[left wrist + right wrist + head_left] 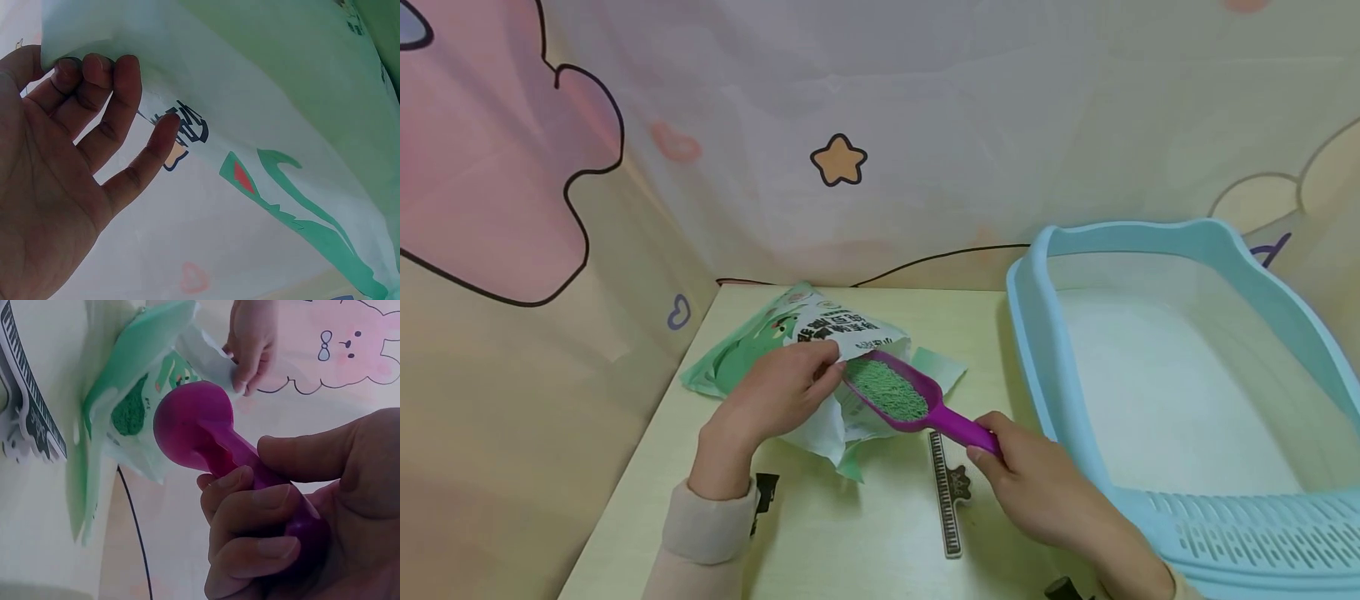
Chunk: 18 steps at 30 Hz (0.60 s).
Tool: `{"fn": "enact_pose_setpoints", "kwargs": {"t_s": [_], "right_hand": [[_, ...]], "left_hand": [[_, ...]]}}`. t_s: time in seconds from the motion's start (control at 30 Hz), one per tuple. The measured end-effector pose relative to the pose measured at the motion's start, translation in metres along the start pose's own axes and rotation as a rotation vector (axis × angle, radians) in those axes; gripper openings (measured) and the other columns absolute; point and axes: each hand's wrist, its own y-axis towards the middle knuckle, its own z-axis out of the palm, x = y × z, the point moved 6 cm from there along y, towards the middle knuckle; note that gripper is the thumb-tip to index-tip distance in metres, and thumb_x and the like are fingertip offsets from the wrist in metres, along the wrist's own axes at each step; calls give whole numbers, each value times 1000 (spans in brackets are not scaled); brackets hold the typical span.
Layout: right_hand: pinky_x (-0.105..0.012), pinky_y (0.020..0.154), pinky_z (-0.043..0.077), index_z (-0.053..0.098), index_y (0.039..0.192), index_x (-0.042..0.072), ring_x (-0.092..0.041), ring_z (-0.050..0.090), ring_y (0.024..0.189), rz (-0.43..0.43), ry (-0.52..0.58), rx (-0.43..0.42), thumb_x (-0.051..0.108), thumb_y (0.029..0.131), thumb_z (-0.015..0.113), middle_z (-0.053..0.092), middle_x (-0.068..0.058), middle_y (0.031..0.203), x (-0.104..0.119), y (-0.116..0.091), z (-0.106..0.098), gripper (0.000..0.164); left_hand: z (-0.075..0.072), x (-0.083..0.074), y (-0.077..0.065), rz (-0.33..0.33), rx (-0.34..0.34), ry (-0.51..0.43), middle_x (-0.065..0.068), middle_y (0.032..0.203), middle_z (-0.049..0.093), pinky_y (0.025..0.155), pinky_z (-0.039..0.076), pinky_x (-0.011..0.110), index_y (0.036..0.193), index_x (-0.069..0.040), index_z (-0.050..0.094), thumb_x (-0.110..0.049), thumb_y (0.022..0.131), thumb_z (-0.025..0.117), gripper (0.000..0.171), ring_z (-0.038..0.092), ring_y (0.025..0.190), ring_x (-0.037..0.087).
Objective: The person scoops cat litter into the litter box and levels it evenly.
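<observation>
My right hand grips the handle of a purple scoop, whose bowl is heaped with green pellets. The scoop's front end sits right at the mouth of a green and white bag lying on the table. With thumb and fingertips, my left hand pinches the bag's upper edge and lifts it. In the left wrist view the bag's printed side rises over the left fingers. More green pellets show inside the open bag in the right wrist view.
A large light-blue litter tray with a slotted front ledge stands on the right. A small black and white ruler lies on the pale table below the scoop. Cartoon-printed cloth hangs behind and at the left.
</observation>
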Motion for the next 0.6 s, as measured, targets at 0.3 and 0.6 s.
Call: {"fn": "enact_pose_setpoints", "kwargs": {"t_s": [0.3, 0.6], "right_hand": [[-26, 52, 34, 61, 122, 21, -12, 41, 58, -13, -55, 4, 27, 106, 58, 47, 1, 73, -10, -13, -21, 18], [-25, 52, 33, 61, 126, 23, -9, 40, 58, -16, -89, -18, 30, 106, 58, 47, 3, 71, -19, -21, -35, 21]], "left_hand": [[2, 1, 0, -6, 11, 4, -6, 65, 34, 59, 32, 27, 76, -20, 46, -27, 107, 52, 32, 39, 60, 10], [2, 1, 0, -1, 10, 1, -7, 64, 34, 59, 32, 27, 75, -21, 46, -28, 107, 52, 33, 39, 60, 9]]}}
